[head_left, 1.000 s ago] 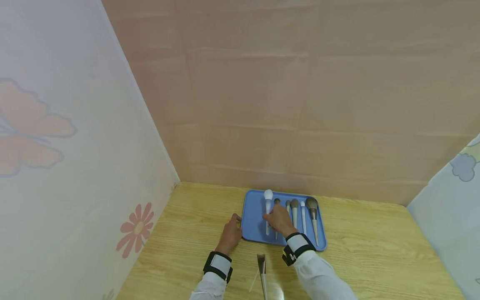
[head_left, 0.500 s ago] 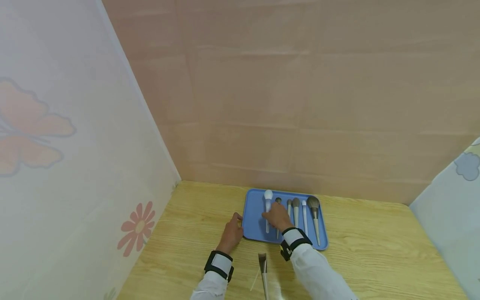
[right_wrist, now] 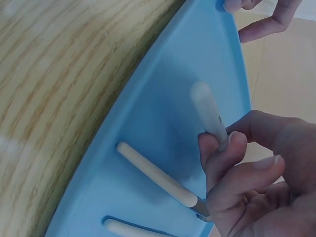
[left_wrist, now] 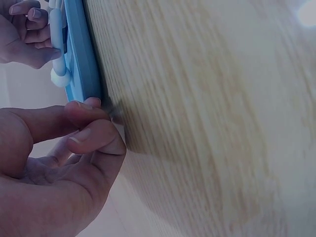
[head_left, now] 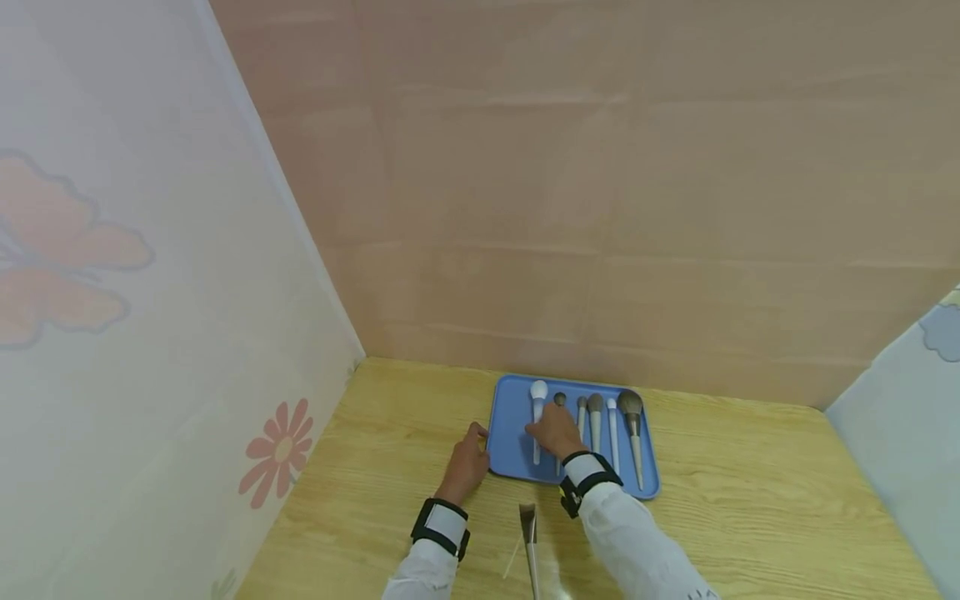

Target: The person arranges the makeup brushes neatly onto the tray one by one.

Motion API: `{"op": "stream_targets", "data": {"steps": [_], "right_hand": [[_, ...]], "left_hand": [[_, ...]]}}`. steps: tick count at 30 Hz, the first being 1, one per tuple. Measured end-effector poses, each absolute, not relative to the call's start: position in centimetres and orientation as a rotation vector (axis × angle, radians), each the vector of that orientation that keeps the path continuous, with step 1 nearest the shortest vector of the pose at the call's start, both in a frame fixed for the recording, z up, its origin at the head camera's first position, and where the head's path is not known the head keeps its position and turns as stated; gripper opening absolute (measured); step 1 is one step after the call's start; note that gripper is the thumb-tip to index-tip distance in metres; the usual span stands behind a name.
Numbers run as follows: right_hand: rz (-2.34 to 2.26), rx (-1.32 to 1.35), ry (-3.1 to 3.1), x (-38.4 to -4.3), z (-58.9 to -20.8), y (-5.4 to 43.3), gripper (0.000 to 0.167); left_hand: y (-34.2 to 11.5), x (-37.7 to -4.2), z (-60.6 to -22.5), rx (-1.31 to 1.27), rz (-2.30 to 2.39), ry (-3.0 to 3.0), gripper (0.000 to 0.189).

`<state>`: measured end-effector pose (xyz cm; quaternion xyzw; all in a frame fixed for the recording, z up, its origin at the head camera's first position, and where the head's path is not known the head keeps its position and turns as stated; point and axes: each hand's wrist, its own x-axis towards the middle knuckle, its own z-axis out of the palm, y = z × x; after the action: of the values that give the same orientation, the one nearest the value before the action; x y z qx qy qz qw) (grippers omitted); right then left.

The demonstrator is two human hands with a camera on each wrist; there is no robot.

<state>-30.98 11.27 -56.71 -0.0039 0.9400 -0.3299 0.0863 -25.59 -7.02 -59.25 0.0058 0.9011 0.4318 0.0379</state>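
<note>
My right hand [head_left: 556,431] pinches a white makeup brush [head_left: 538,392] between thumb and fingers over the left part of a blue tray [head_left: 510,461]. In the right wrist view the brush's handle [right_wrist: 207,106] points out past the fingertips, close over the tray floor. My left hand [head_left: 465,467] is at the tray's left side. Its thumb and bent fingers hold the rim by the corner, as the left wrist view shows. Right of the held brush, several makeup brushes lie side by side, among them a small dark-tipped brush [head_left: 560,400] partly under my right hand.
A large dark-haired brush [head_left: 631,403] lies at the tray's right end. In front of the tray, a flat brown-haired brush [head_left: 528,525] and a thin pale stick [head_left: 512,558] rest on the wooden table [head_left: 750,492]. A brown sheet [head_left: 525,208] hangs behind the table.
The right wrist has shifted slightly left and away, while its fingers keep pinching the white makeup brush. The left hand stays at the tray's rim. The head view has shifted a little.
</note>
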Motion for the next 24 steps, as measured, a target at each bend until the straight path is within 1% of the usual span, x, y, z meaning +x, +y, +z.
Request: {"op": "stream_targets", "data": {"steps": [14, 24], "right_hand": [[-0.939, 0.018, 2.808, -31.6, -57.7, 11.3, 0.029], [-0.975, 0.017, 2.789, -31.3, -57.8, 11.2, 0.025]], "left_hand": [[-7.0, -25.8, -59.4, -0.013, 1.316, 2.75, 0.03], [-7.0, -25.7, -59.2, -0.014, 1.32, 2.748, 0.03]]}}
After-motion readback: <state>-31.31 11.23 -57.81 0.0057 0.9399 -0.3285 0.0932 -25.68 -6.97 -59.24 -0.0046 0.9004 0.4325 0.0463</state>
